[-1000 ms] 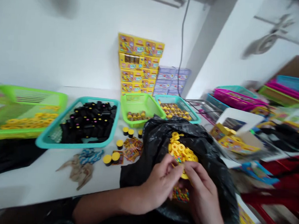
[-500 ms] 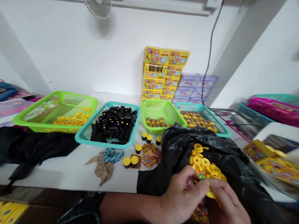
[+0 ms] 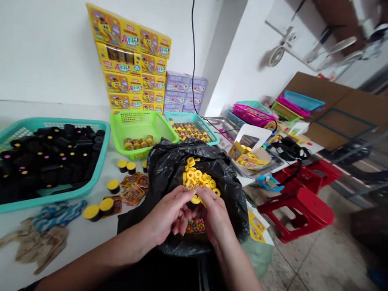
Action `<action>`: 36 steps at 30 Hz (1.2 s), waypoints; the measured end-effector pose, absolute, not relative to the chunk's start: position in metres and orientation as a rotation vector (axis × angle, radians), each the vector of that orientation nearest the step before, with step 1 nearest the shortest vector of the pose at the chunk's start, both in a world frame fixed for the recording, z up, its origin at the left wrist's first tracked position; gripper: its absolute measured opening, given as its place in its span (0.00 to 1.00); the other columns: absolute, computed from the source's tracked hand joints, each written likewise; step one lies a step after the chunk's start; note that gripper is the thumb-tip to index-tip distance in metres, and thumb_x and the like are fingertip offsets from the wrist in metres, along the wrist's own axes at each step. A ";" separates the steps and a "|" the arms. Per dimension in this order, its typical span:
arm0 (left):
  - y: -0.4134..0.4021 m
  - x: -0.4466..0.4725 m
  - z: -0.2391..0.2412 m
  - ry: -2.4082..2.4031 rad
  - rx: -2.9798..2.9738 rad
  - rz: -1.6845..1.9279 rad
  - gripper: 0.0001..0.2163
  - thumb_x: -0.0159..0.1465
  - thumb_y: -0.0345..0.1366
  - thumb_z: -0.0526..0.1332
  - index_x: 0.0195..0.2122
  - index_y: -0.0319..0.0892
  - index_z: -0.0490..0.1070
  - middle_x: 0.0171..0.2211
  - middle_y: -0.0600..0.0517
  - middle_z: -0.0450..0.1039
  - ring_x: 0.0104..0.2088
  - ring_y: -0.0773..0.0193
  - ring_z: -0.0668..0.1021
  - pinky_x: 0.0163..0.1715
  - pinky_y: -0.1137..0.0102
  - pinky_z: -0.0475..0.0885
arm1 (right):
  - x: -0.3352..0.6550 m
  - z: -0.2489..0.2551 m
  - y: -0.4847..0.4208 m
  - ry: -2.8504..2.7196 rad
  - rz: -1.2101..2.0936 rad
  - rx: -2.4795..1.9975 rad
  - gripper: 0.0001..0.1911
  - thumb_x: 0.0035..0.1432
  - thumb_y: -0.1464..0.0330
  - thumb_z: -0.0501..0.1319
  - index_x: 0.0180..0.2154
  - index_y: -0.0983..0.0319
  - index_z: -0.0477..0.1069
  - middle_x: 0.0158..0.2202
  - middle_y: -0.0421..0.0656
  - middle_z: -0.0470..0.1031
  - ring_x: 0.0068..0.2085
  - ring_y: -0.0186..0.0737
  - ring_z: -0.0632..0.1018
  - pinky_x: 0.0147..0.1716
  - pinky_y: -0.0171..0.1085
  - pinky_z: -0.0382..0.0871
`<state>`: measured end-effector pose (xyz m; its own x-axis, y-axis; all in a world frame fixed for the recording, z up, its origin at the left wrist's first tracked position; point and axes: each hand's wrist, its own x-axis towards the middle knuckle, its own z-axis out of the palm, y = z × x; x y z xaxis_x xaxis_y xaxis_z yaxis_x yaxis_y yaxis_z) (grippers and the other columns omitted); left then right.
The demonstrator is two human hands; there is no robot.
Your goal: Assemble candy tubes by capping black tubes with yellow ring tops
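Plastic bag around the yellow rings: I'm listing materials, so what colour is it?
The plastic bag is black, seen in the head view.

Yel. rings (image 3: 207,179) just past fingers (image 3: 186,195), multicol. beads (image 3: 195,226) below; blk bag (image 3: 165,161) around. Left of fingers: blk tubs (image 3: 113,190) w/ yel. lids (image 3: 91,211), blue-&-wht striped rag (image 3: 58,215).

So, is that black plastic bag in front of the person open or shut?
Open: the black plastic bag has its mouth spread wide, and yellow rings and coloured beads show inside it.
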<state>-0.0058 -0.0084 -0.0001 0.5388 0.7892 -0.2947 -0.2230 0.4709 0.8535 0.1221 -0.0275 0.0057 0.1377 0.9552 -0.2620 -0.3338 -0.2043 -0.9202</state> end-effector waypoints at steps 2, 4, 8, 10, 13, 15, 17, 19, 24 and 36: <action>-0.009 -0.004 -0.001 0.772 0.843 0.750 0.17 0.63 0.54 0.58 0.36 0.44 0.64 0.20 0.58 0.68 0.10 0.73 0.67 0.07 0.82 0.52 | 0.123 0.007 -0.030 -0.724 1.388 -1.169 0.18 0.50 0.53 0.68 0.30 0.61 0.73 0.18 0.37 0.70 0.18 0.33 0.69 0.15 0.30 0.57; -0.010 -0.002 0.000 0.802 0.834 0.822 0.17 0.63 0.54 0.59 0.36 0.43 0.64 0.20 0.58 0.68 0.11 0.72 0.68 0.07 0.82 0.53 | 0.122 0.009 -0.033 -0.750 1.361 -1.165 0.17 0.51 0.55 0.69 0.34 0.61 0.74 0.19 0.37 0.71 0.20 0.33 0.70 0.18 0.29 0.57; -0.014 0.001 0.002 0.842 0.856 0.911 0.18 0.61 0.54 0.61 0.38 0.43 0.64 0.21 0.58 0.69 0.13 0.71 0.71 0.08 0.81 0.55 | 0.118 0.009 -0.037 -0.749 1.235 -1.208 0.17 0.48 0.57 0.71 0.36 0.61 0.75 0.22 0.36 0.72 0.22 0.31 0.69 0.19 0.29 0.56; -0.014 0.000 0.003 0.835 0.874 0.878 0.19 0.61 0.56 0.59 0.37 0.43 0.64 0.21 0.57 0.69 0.13 0.70 0.71 0.08 0.81 0.54 | 0.118 0.007 -0.036 -0.730 1.213 -1.195 0.16 0.48 0.58 0.71 0.35 0.61 0.75 0.21 0.36 0.72 0.21 0.31 0.69 0.19 0.30 0.55; -0.012 -0.002 0.005 0.845 0.895 0.813 0.22 0.61 0.59 0.57 0.34 0.43 0.62 0.21 0.57 0.70 0.12 0.70 0.71 0.07 0.81 0.53 | 0.119 0.003 -0.034 -0.726 1.247 -1.200 0.15 0.47 0.59 0.70 0.32 0.62 0.75 0.18 0.36 0.70 0.19 0.31 0.67 0.18 0.30 0.53; -0.010 -0.002 0.006 0.854 0.908 0.798 0.22 0.61 0.59 0.57 0.32 0.43 0.61 0.19 0.57 0.69 0.11 0.71 0.70 0.06 0.82 0.52 | 0.120 0.002 -0.032 -0.731 1.288 -1.208 0.14 0.48 0.58 0.70 0.30 0.62 0.74 0.18 0.37 0.70 0.19 0.31 0.67 0.17 0.30 0.51; -0.008 -0.002 0.006 0.874 0.919 0.809 0.22 0.61 0.59 0.58 0.32 0.43 0.60 0.18 0.58 0.68 0.10 0.72 0.68 0.06 0.82 0.51 | 0.119 0.004 -0.032 -0.742 1.313 -1.227 0.15 0.49 0.57 0.69 0.29 0.62 0.73 0.17 0.37 0.70 0.19 0.32 0.67 0.16 0.30 0.50; -0.008 -0.001 0.005 0.913 0.937 0.837 0.22 0.61 0.59 0.58 0.32 0.43 0.61 0.17 0.58 0.68 0.10 0.72 0.67 0.06 0.82 0.51 | 0.116 0.007 -0.032 -0.763 1.315 -1.253 0.16 0.49 0.55 0.69 0.28 0.62 0.72 0.17 0.37 0.69 0.18 0.32 0.66 0.16 0.30 0.50; -0.011 0.001 0.002 0.974 1.020 0.853 0.22 0.62 0.60 0.56 0.33 0.44 0.61 0.16 0.60 0.65 0.10 0.72 0.65 0.07 0.82 0.52 | 0.110 0.010 -0.034 -0.749 1.350 -1.233 0.18 0.49 0.56 0.70 0.34 0.61 0.73 0.18 0.35 0.69 0.18 0.29 0.65 0.16 0.29 0.49; -0.015 -0.002 0.002 0.858 1.092 0.893 0.20 0.64 0.57 0.55 0.38 0.43 0.63 0.18 0.63 0.58 0.13 0.75 0.60 0.10 0.81 0.52 | 0.121 -0.003 -0.033 -0.745 1.425 -1.069 0.16 0.51 0.59 0.70 0.37 0.60 0.72 0.19 0.36 0.69 0.18 0.31 0.67 0.16 0.29 0.51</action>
<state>-0.0024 -0.0151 0.0018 0.3924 0.9103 -0.1319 -0.1679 0.2119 0.9628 0.1209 -0.0332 -0.0027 0.0622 0.9796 -0.1909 -0.4017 -0.1505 -0.9033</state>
